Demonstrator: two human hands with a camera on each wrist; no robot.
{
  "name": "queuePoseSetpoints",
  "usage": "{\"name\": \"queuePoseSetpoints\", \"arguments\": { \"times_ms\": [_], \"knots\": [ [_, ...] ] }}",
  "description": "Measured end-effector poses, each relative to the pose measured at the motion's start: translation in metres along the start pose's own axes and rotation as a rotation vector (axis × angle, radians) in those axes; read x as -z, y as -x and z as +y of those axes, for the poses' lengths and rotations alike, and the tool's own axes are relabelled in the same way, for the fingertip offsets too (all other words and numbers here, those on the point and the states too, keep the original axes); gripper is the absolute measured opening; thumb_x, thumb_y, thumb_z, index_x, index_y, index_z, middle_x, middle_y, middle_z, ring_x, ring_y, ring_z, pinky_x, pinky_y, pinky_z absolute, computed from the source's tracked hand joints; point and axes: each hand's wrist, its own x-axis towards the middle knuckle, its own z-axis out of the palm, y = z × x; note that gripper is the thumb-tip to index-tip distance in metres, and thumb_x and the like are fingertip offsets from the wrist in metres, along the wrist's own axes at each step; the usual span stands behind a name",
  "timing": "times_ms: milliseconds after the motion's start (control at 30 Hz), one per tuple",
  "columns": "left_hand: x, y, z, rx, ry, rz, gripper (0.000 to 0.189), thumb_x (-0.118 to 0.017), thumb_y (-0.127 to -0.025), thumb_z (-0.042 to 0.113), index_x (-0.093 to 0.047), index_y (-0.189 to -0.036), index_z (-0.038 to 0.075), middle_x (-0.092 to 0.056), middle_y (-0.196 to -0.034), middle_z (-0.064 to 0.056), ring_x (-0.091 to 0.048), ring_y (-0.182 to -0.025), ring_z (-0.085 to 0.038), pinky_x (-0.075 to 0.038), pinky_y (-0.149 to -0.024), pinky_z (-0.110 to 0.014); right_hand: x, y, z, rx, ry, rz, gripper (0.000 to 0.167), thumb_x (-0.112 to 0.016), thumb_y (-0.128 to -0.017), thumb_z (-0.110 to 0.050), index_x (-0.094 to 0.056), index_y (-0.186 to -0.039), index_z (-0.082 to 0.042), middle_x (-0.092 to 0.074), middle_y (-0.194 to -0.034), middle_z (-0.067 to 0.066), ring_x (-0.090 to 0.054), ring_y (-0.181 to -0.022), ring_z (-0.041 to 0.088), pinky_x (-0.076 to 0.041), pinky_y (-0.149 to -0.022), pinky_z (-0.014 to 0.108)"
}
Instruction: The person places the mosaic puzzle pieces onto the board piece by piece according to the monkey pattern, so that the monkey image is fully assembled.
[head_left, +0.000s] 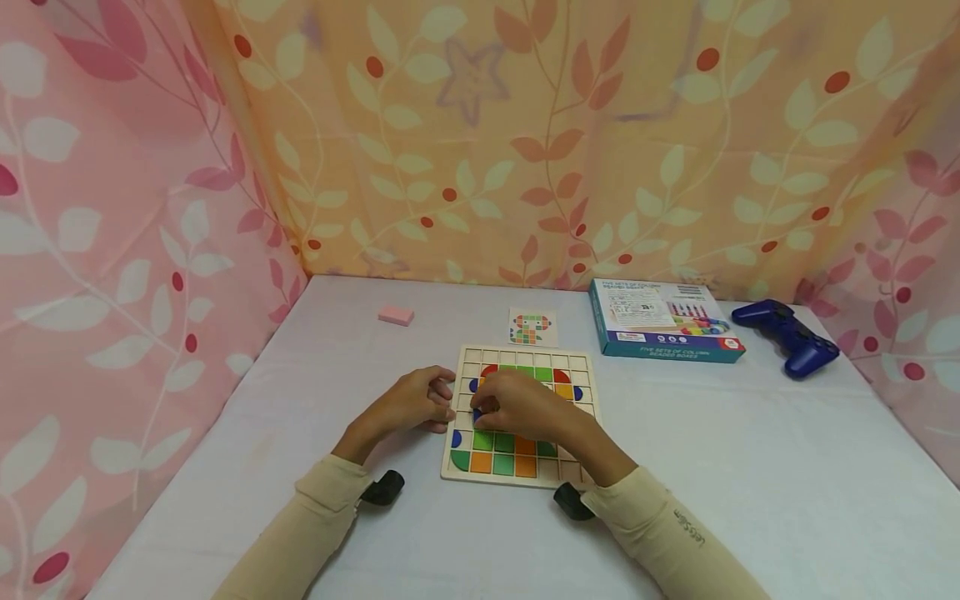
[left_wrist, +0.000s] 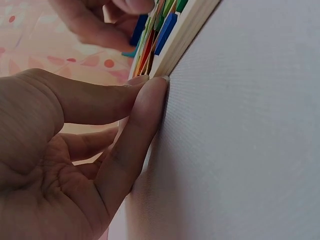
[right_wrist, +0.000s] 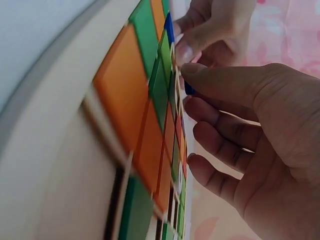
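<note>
A wooden grid board (head_left: 510, 481) lies on the white table, partly filled with green, orange, red and blue tiles. My right hand (head_left: 525, 407) is over the left half of the board and pinches a small blue tile (left_wrist: 138, 31) between thumb and fingertips, low over the grid. At the board's left edge, my left hand (head_left: 415, 402) holds the rim between thumb and finger, as the left wrist view shows. A loose blue half-round tile (head_left: 457, 439) sits in a left-column square. The right hand hides the middle of the grid.
Behind the board lies a small picture card (head_left: 532, 327) with a coloured tile pattern. A pink block (head_left: 395, 316) is at the back left. Toward the back right are a boxed bead set (head_left: 667, 321) and a blue game controller (head_left: 786, 337). Patterned curtains enclose the table.
</note>
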Motion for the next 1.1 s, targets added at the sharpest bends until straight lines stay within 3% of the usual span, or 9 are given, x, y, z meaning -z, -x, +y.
{"name": "queuePoseSetpoints", "arguments": {
  "times_ms": [133, 367, 533, 833, 1100],
  "knots": [
    [-0.001, -0.001, -0.001, -0.012, 0.005, -0.004, 0.061, -0.078, -0.09, -0.005, -0.053, -0.146, -0.004, -0.06, -0.116, -0.016, -0.067, -0.091, -0.02, -0.066, -0.073, -0.032, -0.003, -0.007, -0.006, 0.025, 0.02, 0.009, 0.022, -0.083, -0.094, -0.024, -0.082, -0.112, -0.011, -0.065, -0.088, -0.007, -0.056, -0.087, 0.013, -0.053, -0.077, 0.025],
    [-0.002, -0.001, 0.0, -0.015, 0.014, -0.009, 0.058, -0.075, -0.09, -0.007, -0.053, -0.144, -0.004, -0.06, -0.113, -0.016, -0.066, -0.088, -0.02, -0.066, -0.072, -0.032, -0.009, -0.011, -0.013, 0.014, 0.038, 0.014, 0.018, -0.081, -0.096, -0.023, -0.083, -0.111, -0.012, -0.07, -0.094, -0.007, -0.056, -0.094, 0.013, -0.055, -0.092, 0.03],
    [-0.003, -0.002, 0.001, -0.013, 0.009, -0.006, 0.058, -0.074, -0.09, -0.008, -0.053, -0.145, -0.004, -0.06, -0.113, -0.015, -0.067, -0.087, -0.02, -0.066, -0.072, -0.032, -0.01, -0.011, -0.013, 0.005, 0.024, 0.025, 0.018, -0.08, -0.096, -0.021, -0.083, -0.111, -0.011, -0.073, -0.097, -0.004, -0.057, -0.095, 0.013, -0.056, -0.092, 0.029],
    [-0.003, -0.003, 0.0, -0.018, -0.009, -0.01, 0.058, -0.074, -0.091, -0.006, -0.053, -0.145, -0.003, -0.061, -0.114, -0.015, -0.067, -0.089, -0.02, -0.066, -0.073, -0.032, -0.012, -0.008, -0.011, -0.024, -0.133, 0.008, 0.03, -0.079, -0.096, -0.014, -0.076, -0.125, -0.01, -0.072, -0.095, -0.005, -0.062, -0.086, 0.012, -0.057, -0.081, 0.022],
    [-0.003, -0.002, 0.002, -0.015, -0.028, -0.009, 0.057, -0.073, -0.091, -0.007, -0.054, -0.144, -0.003, -0.061, -0.113, -0.015, -0.066, -0.089, -0.021, -0.066, -0.073, -0.031, -0.009, -0.001, -0.009, -0.019, -0.161, 0.011, 0.033, -0.077, -0.098, -0.013, -0.073, -0.13, -0.009, -0.072, -0.097, -0.005, -0.064, -0.089, 0.012, -0.059, -0.087, 0.024]
  ]
}}
